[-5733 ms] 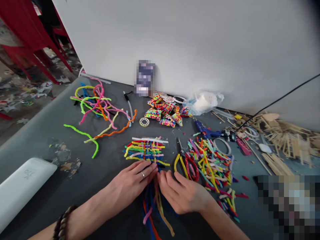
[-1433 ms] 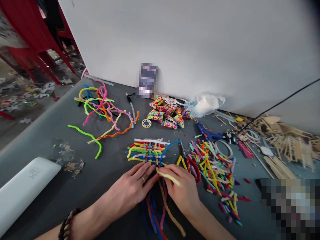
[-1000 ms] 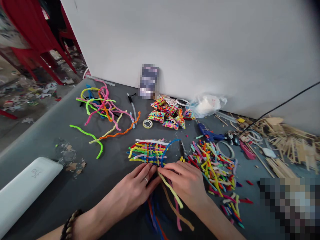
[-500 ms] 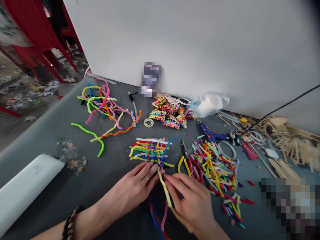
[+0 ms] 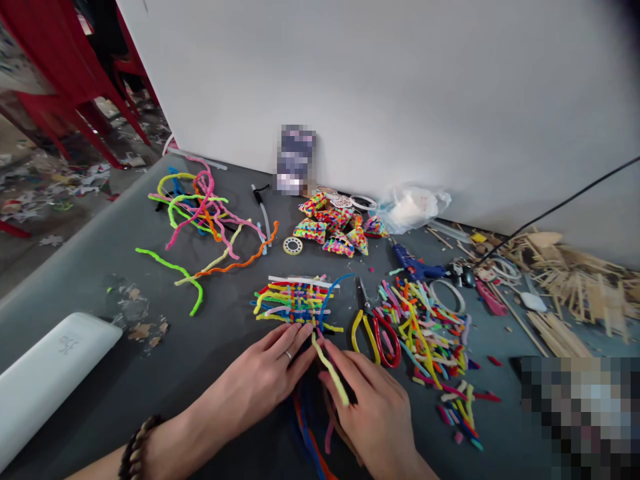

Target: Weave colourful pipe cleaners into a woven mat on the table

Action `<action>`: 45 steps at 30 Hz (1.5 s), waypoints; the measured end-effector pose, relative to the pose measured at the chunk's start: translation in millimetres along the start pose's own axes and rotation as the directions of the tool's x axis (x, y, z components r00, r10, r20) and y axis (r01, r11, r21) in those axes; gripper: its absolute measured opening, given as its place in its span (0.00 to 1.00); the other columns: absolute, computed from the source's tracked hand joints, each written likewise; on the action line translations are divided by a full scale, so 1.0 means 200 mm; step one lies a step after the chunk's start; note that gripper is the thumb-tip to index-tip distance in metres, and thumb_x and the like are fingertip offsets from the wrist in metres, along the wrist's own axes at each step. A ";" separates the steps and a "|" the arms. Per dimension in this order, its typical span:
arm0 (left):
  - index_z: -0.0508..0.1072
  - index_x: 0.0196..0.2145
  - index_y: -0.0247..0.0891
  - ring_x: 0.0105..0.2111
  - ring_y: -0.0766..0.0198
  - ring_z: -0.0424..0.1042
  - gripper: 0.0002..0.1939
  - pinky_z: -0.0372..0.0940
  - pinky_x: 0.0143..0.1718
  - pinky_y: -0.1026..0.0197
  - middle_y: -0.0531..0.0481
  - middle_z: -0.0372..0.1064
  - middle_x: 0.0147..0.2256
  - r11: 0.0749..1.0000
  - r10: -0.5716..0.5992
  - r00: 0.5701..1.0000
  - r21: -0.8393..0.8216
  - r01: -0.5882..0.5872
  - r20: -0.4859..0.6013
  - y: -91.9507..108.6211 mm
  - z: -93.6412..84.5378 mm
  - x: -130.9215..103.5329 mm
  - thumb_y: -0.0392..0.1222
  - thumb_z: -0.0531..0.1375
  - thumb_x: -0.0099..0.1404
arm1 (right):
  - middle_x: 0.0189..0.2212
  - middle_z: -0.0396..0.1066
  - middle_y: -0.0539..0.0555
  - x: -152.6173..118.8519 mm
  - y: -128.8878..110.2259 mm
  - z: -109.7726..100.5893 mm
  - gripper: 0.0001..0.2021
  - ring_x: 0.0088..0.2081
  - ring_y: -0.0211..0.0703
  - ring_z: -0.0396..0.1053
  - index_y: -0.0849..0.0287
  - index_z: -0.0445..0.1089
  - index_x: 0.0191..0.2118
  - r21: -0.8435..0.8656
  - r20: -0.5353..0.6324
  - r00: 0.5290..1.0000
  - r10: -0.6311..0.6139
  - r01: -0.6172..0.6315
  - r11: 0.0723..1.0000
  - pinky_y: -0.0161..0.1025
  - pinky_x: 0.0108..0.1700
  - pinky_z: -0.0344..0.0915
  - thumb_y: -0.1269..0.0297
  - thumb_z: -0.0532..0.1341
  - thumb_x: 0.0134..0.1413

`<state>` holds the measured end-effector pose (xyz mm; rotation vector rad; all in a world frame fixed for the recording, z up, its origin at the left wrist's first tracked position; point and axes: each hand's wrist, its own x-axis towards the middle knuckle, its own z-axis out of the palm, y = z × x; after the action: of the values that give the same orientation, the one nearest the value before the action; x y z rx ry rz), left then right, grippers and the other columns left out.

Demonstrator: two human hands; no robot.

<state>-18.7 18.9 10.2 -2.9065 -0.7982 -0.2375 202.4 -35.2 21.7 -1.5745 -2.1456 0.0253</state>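
Observation:
A small weave of colourful pipe cleaners (image 5: 295, 300) lies in front of me on the table. Fingers of my left hand (image 5: 277, 363) are closed together on its lower edge, holding it. My right hand (image 5: 373, 403) pinches at the same edge, closed on a pipe cleaner whose colour its fingertips partly hide. A pale yellow pipe cleaner (image 5: 331, 372) slants from the weave across my right fingers. Blue and orange pipe cleaners (image 5: 306, 427) hang below, between the hands. Scissors with red and yellow handles (image 5: 373, 333) lie right of the weave.
Cut pipe cleaner pieces (image 5: 430, 327) are heaped at right, near a blue glue gun (image 5: 415, 263). Long pipe cleaners (image 5: 200, 207) tangle at back left. Patterned woven pouches (image 5: 333, 223) sit by the wall. Wooden sticks (image 5: 575, 273) lie far right; a white box-like object (image 5: 55, 380) stands left.
The yellow pipe cleaner's free end now rests over my right fingers, and a brown one shows beneath them. My right hand has shifted slightly left. The view has shifted a little.

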 end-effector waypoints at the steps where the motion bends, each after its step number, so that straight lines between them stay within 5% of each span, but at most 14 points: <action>1: 0.58 0.69 0.30 0.68 0.51 0.56 0.28 0.60 0.64 0.52 0.34 0.54 0.69 1.000 0.003 1.000 0.001 -0.003 -0.004 0.00 0.00 0.00 0.37 0.54 0.73 | 0.38 0.78 0.54 0.01 0.00 0.00 0.16 0.35 0.43 0.76 0.53 0.74 0.58 -0.001 0.009 1.000 -0.018 0.018 1.000 0.40 0.40 0.68 0.63 0.56 0.71; 7: 0.58 0.68 0.28 0.69 0.51 0.54 0.28 0.58 0.66 0.52 0.36 0.53 0.70 1.000 0.010 1.000 0.005 -0.010 -0.020 -0.01 0.00 0.00 0.36 0.54 0.73 | 0.34 0.77 0.52 0.02 0.00 0.01 0.13 0.33 0.41 0.74 0.54 0.77 0.52 0.096 0.071 0.998 0.000 -0.007 0.995 0.37 0.38 0.66 0.65 0.56 0.71; 14: 0.57 0.68 0.26 0.69 0.50 0.53 0.29 0.56 0.67 0.50 0.34 0.53 0.69 1.000 0.012 1.000 -0.020 -0.012 0.014 0.01 0.01 0.00 0.37 0.53 0.72 | 0.35 0.77 0.52 0.06 0.01 -0.01 0.14 0.33 0.40 0.74 0.57 0.77 0.50 0.040 0.089 0.979 -0.183 0.180 0.983 0.39 0.38 0.65 0.70 0.54 0.71; 20: 0.66 0.63 0.29 0.66 0.50 0.60 0.25 0.52 0.68 0.51 0.36 0.60 0.66 1.000 0.000 0.999 -0.008 0.000 -0.035 0.01 0.05 0.00 0.41 0.56 0.71 | 0.39 0.78 0.50 0.20 0.06 -0.02 0.13 0.37 0.40 0.75 0.49 0.76 0.53 0.128 0.095 0.960 -0.263 0.250 0.960 0.39 0.41 0.66 0.68 0.61 0.68; 28: 0.64 0.63 0.26 0.63 0.51 0.63 0.25 0.53 0.67 0.51 0.35 0.64 0.63 1.000 -0.005 0.998 0.008 0.006 -0.058 0.01 0.06 0.00 0.38 0.55 0.71 | 0.36 0.77 0.48 0.31 0.08 0.05 0.09 0.37 0.38 0.76 0.50 0.80 0.38 0.464 0.272 0.962 0.002 -0.133 0.876 0.34 0.40 0.70 0.72 0.64 0.61; 33: 0.58 0.68 0.26 0.64 0.53 0.63 0.29 0.54 0.66 0.53 0.38 0.62 0.65 0.999 -0.038 0.999 0.002 0.038 -0.022 0.02 0.04 0.01 0.36 0.53 0.72 | 0.33 0.76 0.49 0.35 0.09 0.02 0.05 0.34 0.40 0.75 0.54 0.76 0.33 0.287 0.154 0.977 0.148 -0.187 0.939 0.35 0.35 0.65 0.65 0.66 0.61; 45: 0.62 0.66 0.29 0.63 0.54 0.64 0.26 0.54 0.66 0.53 0.41 0.64 0.64 0.997 -0.072 0.997 -0.016 0.071 -0.040 0.03 0.04 0.02 0.35 0.52 0.72 | 0.36 0.78 0.47 0.40 0.06 0.11 0.01 0.35 0.41 0.75 0.51 0.77 0.38 -0.020 0.080 0.989 0.122 -0.121 0.992 0.37 0.35 0.60 0.63 0.67 0.62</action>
<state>-12.0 17.6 1.8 -2.8802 -0.8983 -0.3092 186.8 47.4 27.8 -1.7392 -2.1115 0.1151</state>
